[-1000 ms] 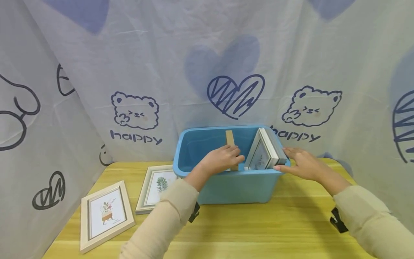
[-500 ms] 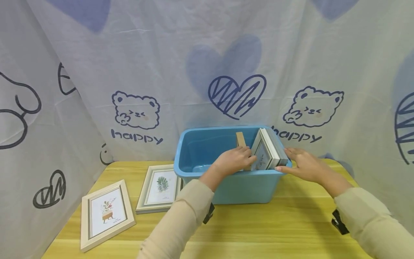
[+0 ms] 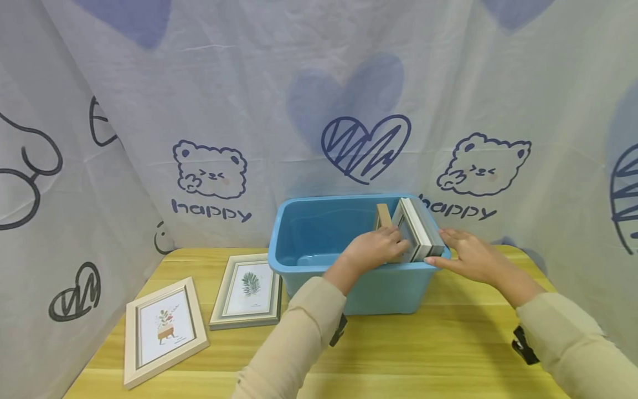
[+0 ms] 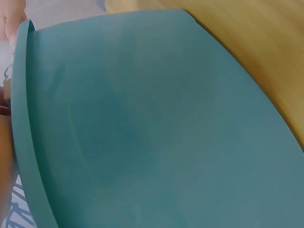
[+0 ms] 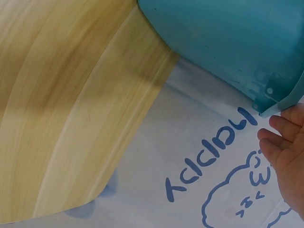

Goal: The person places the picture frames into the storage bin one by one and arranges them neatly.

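Note:
A blue plastic bin [image 3: 384, 291] stands on the table near the back cloth. Inside it, my left hand [image 3: 372, 248] grips a tan wooden picture frame [image 3: 383, 214] standing on edge; its lower part is hidden by the hand and the bin wall. Close to its right, white and grey picture frames [image 3: 415, 223] lean against the bin's right end. My right hand [image 3: 466, 252] rests against the bin's right rim with fingers extended, its thumb near the front corner. In the right wrist view, the fingertips of that hand [image 5: 290, 149] touch the rim from outside.
Left of the bin, a frame with a green leaf print [image 3: 249, 288] lies flat. Further left lies a pale wooden frame with a potted plant print [image 3: 166, 330]. The wooden table [image 3: 399, 354] extends in front. A patterned cloth [image 3: 279, 111] hangs behind and at the sides.
My left hand has moved the tan picture frame rightward inside the bin, up to the white and grey frames. My right hand has stayed at the bin's right rim.

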A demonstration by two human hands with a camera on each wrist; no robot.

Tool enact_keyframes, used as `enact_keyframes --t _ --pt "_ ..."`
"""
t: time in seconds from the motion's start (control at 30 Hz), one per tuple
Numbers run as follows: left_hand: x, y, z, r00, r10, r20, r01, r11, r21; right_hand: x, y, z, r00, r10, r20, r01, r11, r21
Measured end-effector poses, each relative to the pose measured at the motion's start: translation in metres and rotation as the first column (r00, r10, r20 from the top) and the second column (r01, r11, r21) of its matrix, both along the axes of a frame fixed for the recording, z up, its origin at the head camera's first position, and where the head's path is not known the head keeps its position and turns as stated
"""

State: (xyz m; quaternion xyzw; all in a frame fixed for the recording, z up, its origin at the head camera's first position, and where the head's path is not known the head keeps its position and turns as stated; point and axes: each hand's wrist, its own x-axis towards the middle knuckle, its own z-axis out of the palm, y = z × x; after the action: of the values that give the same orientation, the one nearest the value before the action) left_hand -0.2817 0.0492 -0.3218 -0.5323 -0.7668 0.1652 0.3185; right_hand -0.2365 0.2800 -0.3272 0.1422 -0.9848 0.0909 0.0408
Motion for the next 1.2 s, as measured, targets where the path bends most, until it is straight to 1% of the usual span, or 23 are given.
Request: enact_keyframes --t 0.03,0.1,0.13,0.17,0.2,0.23,0.3,0.37,0.4,0.47,0.53,0.57,0.6,0.63,0.7,0.77,0.83,0.87,0.93,1.0,1.1,1.17,1.2 --pt "0.000 0.001 0.001 1.000 0.019 0.015 -0.019 1.000 0.006 0.000 0.000 0.000 1.000 0.000 -0.001 0.000 1.000 -0.001" --pt "0.003 0.003 0.003 0.992 0.087 0.090 -0.087 0.996 0.001 0.000 0.000 0.001 1.000 0.003 -0.003 -0.003 1.000 -0.005" --pt "0.004 0.005 0.005 0.983 0.130 0.130 -0.130 0.991 -0.009 0.000 0.000 0.001 1.000 0.003 -0.001 -0.003 1.000 -0.008" --pt "0.005 0.006 0.006 0.969 0.175 0.177 -0.174 0.985 -0.019 0.000 0.000 0.002 1.000 0.004 0.000 -0.004 1.000 -0.009" --pt "0.006 0.007 0.007 0.948 0.220 0.231 -0.220 0.975 -0.029 0.000 0.000 0.002 1.000 0.007 -0.001 -0.007 1.000 -0.012" --pt "0.008 0.009 0.009 0.921 0.265 0.284 -0.264 0.964 -0.042 0.000 0.000 0.003 1.000 0.010 -0.003 -0.010 1.000 -0.013" --pt "0.010 0.012 0.011 0.861 0.327 0.389 -0.331 0.942 -0.059 0.000 0.000 0.003 1.000 0.015 -0.007 -0.015 1.000 -0.020" --pt "0.011 0.014 0.011 0.794 0.346 0.500 -0.375 0.926 -0.045 0.000 0.001 0.003 1.000 0.015 -0.008 -0.016 1.000 -0.025" --pt "0.012 0.015 0.011 0.754 0.345 0.558 -0.393 0.919 -0.037 0.000 0.001 0.002 1.000 0.017 -0.011 -0.017 1.000 -0.026" --pt "0.014 0.016 0.010 0.691 0.318 0.649 -0.417 0.909 -0.002 -0.001 0.001 0.001 1.000 0.014 -0.013 -0.014 1.000 -0.028" --pt "0.017 0.016 0.008 0.640 0.260 0.723 -0.424 0.904 0.050 0.000 0.001 -0.001 1.000 0.011 -0.010 -0.012 1.000 -0.029" --pt "0.019 0.016 0.006 0.623 0.225 0.750 -0.422 0.903 0.080 0.000 0.001 -0.002 1.000 0.010 -0.009 -0.010 1.000 -0.029" --pt "0.021 0.015 0.005 0.612 0.188 0.768 -0.421 0.900 0.115 0.001 0.001 -0.004 1.000 0.009 -0.008 -0.009 0.999 -0.032" --pt "0.023 0.015 0.003 0.611 0.157 0.776 -0.420 0.895 0.150 0.002 0.001 -0.005 1.000 0.007 -0.006 -0.007 0.999 -0.036" --pt "0.028 0.017 0.000 0.636 0.136 0.760 -0.436 0.875 0.209 0.003 0.001 -0.007 1.000 0.007 -0.006 -0.007 0.999 -0.042" --pt "0.032 0.019 -0.003 0.650 0.163 0.742 -0.481 0.845 0.236 0.003 0.001 -0.008 1.000 0.008 -0.011 -0.008 0.999 -0.047" --pt "0.036 0.023 -0.004 0.647 0.218 0.730 -0.537 0.811 0.234 0.003 0.001 -0.008 1.000 0.007 -0.015 -0.007 0.999 -0.050" --pt "0.037 0.024 -0.004 0.641 0.245 0.727 -0.561 0.796 0.227 0.003 0.000 -0.007 1.000 0.005 -0.017 -0.006 0.999 -0.050" --pt "0.040 0.027 -0.004 0.608 0.271 0.746 -0.599 0.774 0.207 0.003 0.000 -0.007 1.000 0.001 -0.014 -0.001 0.999 -0.049" --pt "0.041 0.030 -0.004 0.593 0.286 0.753 -0.618 0.760 0.198 0.003 0.000 -0.006 1.000 -0.005 -0.009 0.004 0.999 -0.049" --pt "0.043 0.036 -0.005 0.592 0.296 0.749 -0.640 0.738 0.214 0.003 0.000 -0.005 1.000 -0.002 -0.014 0.001 0.999 -0.052" --pt "0.046 0.040 -0.007 0.609 0.324 0.724 -0.649 0.729 0.219 0.003 0.000 -0.006 1.000 0.008 -0.028 -0.010 0.998 -0.059" --pt "0.047 0.042 -0.008 0.613 0.345 0.710 -0.655 0.725 0.213 0.002 0.001 -0.006 0.999 0.015 -0.038 -0.018 0.998 -0.060"
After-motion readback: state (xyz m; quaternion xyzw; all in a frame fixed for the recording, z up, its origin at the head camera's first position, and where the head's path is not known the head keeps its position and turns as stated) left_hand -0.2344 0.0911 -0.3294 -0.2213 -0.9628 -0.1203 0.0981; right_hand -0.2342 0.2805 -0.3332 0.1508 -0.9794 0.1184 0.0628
